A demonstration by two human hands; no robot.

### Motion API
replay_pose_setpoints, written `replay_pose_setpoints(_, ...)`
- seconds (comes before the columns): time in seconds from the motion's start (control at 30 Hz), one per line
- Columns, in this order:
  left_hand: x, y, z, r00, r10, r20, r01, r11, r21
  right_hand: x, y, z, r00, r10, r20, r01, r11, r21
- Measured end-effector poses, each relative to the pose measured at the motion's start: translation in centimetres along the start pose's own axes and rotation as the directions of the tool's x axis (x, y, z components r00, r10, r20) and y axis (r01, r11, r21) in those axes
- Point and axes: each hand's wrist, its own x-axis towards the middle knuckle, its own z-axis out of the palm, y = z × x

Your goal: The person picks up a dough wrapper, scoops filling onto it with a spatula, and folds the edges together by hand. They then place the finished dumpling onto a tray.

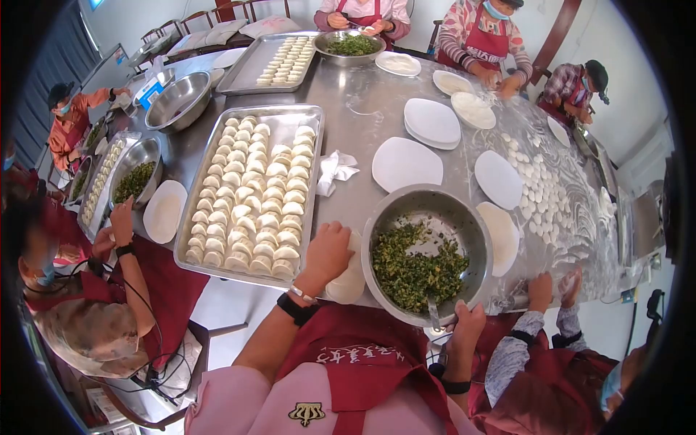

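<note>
My right hand (467, 325) is closed on the handle of a metal spoon (433, 313), which dips into a large steel bowl (475, 232). Chopped green and brown filling (413, 268) covers much of the bowl's bottom. My left hand (330, 251) is between that bowl and a metal tray (319, 152), over a pale plate (346, 284) that seems to hold dumpling wrappers. Its fingers are bent inward, and whatever they may pinch is hidden. Rows of folded dumplings (250, 192) fill most of the tray to my left.
White plates (407, 164) stand beyond the bowl. Small dough pieces (540, 188) lie on the floured tabletop (580, 254) at right. A crumpled white cloth (336, 172) touches the tray's side. Co-workers sit around the table, one person (87, 319) close on my left, another (551, 377) close on my right.
</note>
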Motion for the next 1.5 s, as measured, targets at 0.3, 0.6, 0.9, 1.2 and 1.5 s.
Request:
replay_pose_setpoints(0.3, 2.5, -1.4, -0.6, 0.982, 0.012, 0.188, -0.001, 0.998, -0.058, 0.0, 0.3, 0.1, 1.0, 0.018, -0.001, -0.017, 0.999, 0.034)
replay_pose_setpoints(0.6, 2.3, -1.4, -0.4, 0.998, 0.011, 0.057, -0.001, 0.985, -0.174, -0.3, 0.4, -1.0, 0.999, 0.008, 0.045, -0.008, 1.0, -0.007)
replay_pose_setpoints(0.9, 2.9, -1.5, -0.5, 0.992, 0.091, 0.085, -0.082, 0.992, -0.099, -3.1, -2.4, -1.7, 0.869, -0.489, -0.071, 0.334, 0.687, -0.645)
replay_pose_setpoints(1.2, 1.5, -1.4, -1.4, 0.995, 0.099, -0.006, -0.098, 0.963, -0.251, -5.1, -5.2, -0.2, 0.665, -0.568, 0.485, 0.739, 0.403, -0.541)
replay_pose_setpoints(1.5, 0.2, -2.2, -4.2, 0.99, 0.116, -0.076, -0.135, 0.939, -0.318, -4.5, -3.9, 1.0, 0.587, -0.626, 0.514, 0.806, 0.39, -0.445)
